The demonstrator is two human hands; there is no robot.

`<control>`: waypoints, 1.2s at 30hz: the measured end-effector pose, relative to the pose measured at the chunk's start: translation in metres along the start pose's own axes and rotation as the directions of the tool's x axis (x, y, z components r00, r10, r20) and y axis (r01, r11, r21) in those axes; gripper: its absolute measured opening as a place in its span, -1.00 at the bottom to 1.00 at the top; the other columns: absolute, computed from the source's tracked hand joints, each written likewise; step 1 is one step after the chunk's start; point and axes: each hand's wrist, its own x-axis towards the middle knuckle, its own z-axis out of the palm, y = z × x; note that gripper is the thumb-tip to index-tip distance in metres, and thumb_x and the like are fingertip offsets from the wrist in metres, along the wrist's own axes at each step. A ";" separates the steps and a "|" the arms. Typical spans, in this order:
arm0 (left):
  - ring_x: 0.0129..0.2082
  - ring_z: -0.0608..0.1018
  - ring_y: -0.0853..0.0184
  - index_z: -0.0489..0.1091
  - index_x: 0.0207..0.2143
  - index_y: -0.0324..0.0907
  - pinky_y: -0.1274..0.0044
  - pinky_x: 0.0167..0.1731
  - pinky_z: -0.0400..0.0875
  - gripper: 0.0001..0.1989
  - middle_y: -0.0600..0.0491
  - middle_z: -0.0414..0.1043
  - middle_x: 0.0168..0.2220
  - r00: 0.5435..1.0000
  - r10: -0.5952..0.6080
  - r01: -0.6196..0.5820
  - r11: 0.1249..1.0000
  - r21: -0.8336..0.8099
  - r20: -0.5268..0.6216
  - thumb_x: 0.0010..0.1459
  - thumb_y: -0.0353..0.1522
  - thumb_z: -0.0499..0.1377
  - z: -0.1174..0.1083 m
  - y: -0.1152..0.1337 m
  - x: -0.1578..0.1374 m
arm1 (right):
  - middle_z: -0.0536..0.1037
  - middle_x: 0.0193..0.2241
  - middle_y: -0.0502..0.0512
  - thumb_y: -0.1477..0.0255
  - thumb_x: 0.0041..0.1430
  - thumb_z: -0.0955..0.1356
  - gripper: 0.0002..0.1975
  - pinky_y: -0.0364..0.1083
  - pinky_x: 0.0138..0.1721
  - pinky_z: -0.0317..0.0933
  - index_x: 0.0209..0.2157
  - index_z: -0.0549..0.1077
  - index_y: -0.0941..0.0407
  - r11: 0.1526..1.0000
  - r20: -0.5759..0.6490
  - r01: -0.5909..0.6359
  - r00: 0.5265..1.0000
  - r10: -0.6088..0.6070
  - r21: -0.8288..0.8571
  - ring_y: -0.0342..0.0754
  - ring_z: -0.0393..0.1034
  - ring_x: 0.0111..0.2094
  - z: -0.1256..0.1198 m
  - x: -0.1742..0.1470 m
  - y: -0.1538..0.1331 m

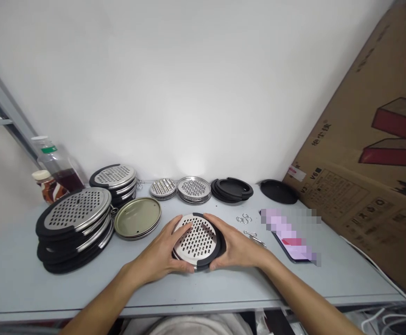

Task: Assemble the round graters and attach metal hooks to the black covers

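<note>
Near the front of the table, my two hands grip a round metal grater [195, 239] from opposite sides. Its face has rows of slots, and a black band wraps part of its right edge. My left hand [163, 251] curls around the left edge, with the thumb at the lower rim. My right hand [236, 244] presses on the black band, fingers at the top and thumb below. The underside is hidden. Shallow olive-gold round trays [138, 217] lie stacked left of my left hand. Small metal rings [244, 218] and metal clips [255, 237] rest beyond my right hand.
Tall stacks of black-rimmed graters [79, 209] stand at left, before a bottle [61, 167] and a jar [49, 186]. Along the wall sit loose grater discs [193, 188], black rims [233, 188] and a black disc [279, 191]. A phone [290, 239] and a large carton [363, 186] are at right.
</note>
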 end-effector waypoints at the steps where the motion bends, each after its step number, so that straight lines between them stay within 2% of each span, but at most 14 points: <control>1: 0.38 -0.04 -0.04 -0.05 0.36 0.09 0.15 0.30 0.00 0.04 -0.04 -0.29 0.43 1.000 0.001 -0.001 1.000 -0.007 0.005 -0.10 -0.03 0.39 -0.001 -0.001 -0.001 | 0.08 0.34 0.25 0.18 -0.30 0.60 0.23 0.20 0.30 -0.03 0.36 -0.04 0.01 1.000 0.008 -0.007 1.000 0.007 0.001 0.27 0.04 0.31 -0.002 0.000 -0.001; 3: 0.39 -0.06 -0.02 -0.12 0.38 0.10 0.16 0.30 -0.01 0.07 -0.02 -0.32 0.44 1.000 -0.004 0.005 1.000 -0.018 0.006 -0.07 -0.07 0.39 -0.003 -0.002 -0.004 | 0.10 0.34 0.25 0.18 -0.27 0.60 0.21 0.21 0.30 -0.03 0.36 -0.03 0.01 1.000 0.024 -0.022 0.999 0.022 0.009 0.25 0.05 0.31 -0.008 -0.001 -0.002; 5: 0.39 -0.07 0.01 -0.14 0.38 0.09 0.15 0.31 -0.04 0.04 -0.02 -0.26 0.43 1.000 -0.004 0.003 1.000 -0.019 -0.006 -0.04 -0.10 0.37 -0.006 -0.003 -0.006 | 0.11 0.34 0.25 0.17 -0.24 0.59 0.17 0.21 0.31 -0.05 0.35 -0.01 0.02 0.999 0.032 -0.038 0.999 0.037 0.022 0.24 0.05 0.31 -0.013 -0.001 -0.004; 9: 0.38 0.01 0.02 -0.06 0.37 0.05 0.15 0.32 -0.04 -0.02 -0.03 -0.08 0.40 0.999 0.019 -0.020 0.999 -0.029 -0.039 -0.02 -0.17 0.37 -0.014 -0.004 -0.007 | 0.14 0.32 0.25 0.16 -0.23 0.58 0.13 0.23 0.31 -0.05 0.34 0.05 0.03 0.997 0.026 -0.060 0.998 0.059 0.045 0.24 0.07 0.30 -0.017 -0.002 -0.008; 20: 0.30 0.21 0.01 0.05 0.33 0.02 0.17 0.28 0.10 -0.03 -0.03 0.10 0.34 0.995 0.014 -0.020 0.997 -0.068 -0.094 -0.09 -0.19 0.41 -0.017 -0.001 -0.004 | 0.22 0.29 0.24 0.14 -0.26 0.59 0.14 0.24 0.28 0.01 0.33 0.07 0.00 0.998 -0.002 -0.043 0.999 0.043 0.038 0.26 0.14 0.27 -0.014 0.000 -0.003; 22: 0.31 0.18 0.00 0.06 0.33 0.03 0.16 0.29 0.07 -0.05 -0.03 0.09 0.34 0.996 0.012 -0.017 0.998 -0.057 -0.090 -0.08 -0.19 0.41 -0.016 -0.002 -0.004 | 0.14 0.32 0.24 0.12 -0.25 0.58 0.15 0.26 0.28 -0.02 0.34 0.04 -0.03 1.000 0.028 -0.031 0.999 0.031 -0.005 0.28 0.06 0.30 -0.009 -0.001 -0.002; 25: 0.34 0.12 0.02 0.07 0.33 0.04 0.16 0.30 0.03 -0.11 -0.03 0.03 0.36 0.997 0.032 -0.034 0.999 -0.032 -0.068 -0.02 -0.17 0.37 -0.013 -0.003 -0.004 | -0.12 0.39 0.28 0.06 -0.29 0.58 0.22 0.29 0.28 -0.04 0.36 -0.02 -0.04 0.991 0.074 -0.022 0.997 0.032 -0.131 0.37 -0.16 0.36 0.001 -0.003 -0.002; 27: 0.35 0.11 0.02 0.07 0.33 0.05 0.16 0.30 0.03 -0.14 -0.04 0.01 0.37 0.997 0.049 -0.050 0.999 -0.019 -0.059 0.02 -0.16 0.35 -0.012 -0.005 -0.005 | -0.20 0.39 0.31 0.01 -0.33 0.57 0.24 0.30 0.27 -0.04 0.35 0.01 -0.01 0.974 0.058 0.017 0.998 -0.004 -0.226 0.41 -0.25 0.36 0.007 -0.004 -0.002; 29: 0.34 0.10 0.00 0.05 0.33 0.04 0.15 0.30 0.03 -0.13 -0.05 0.01 0.37 0.996 0.062 -0.063 0.998 -0.010 -0.067 0.02 -0.14 0.35 -0.012 -0.005 -0.005 | -0.04 0.34 0.35 -0.03 -0.32 0.56 0.16 0.30 0.25 -0.01 0.31 0.12 0.03 0.949 0.021 0.089 0.996 -0.087 -0.302 0.40 -0.16 0.34 0.009 -0.003 -0.005; 32: 0.33 0.13 -0.02 -0.01 0.35 0.02 0.14 0.29 0.05 -0.02 -0.07 0.02 0.36 0.995 0.064 -0.064 0.998 -0.008 -0.078 -0.04 -0.13 0.38 -0.015 -0.003 -0.006 | 0.32 0.15 0.34 -0.06 -0.20 0.51 -0.04 0.27 0.19 0.07 0.21 0.29 0.06 0.905 -0.022 0.171 0.981 -0.194 -0.390 0.32 0.13 0.18 0.005 0.000 -0.012; 36: 0.33 0.12 -0.03 -0.11 0.37 0.00 0.12 0.28 0.05 0.02 -0.10 -0.02 0.38 0.995 -0.009 0.006 0.999 -0.036 -0.096 -0.02 -0.15 0.37 -0.017 0.001 -0.005 | 0.49 -0.03 0.31 -0.06 -0.03 0.44 -0.18 0.24 0.05 0.18 0.17 0.31 0.09 0.880 -0.104 0.182 0.963 -0.250 -0.439 0.24 0.30 -0.02 -0.004 0.002 -0.017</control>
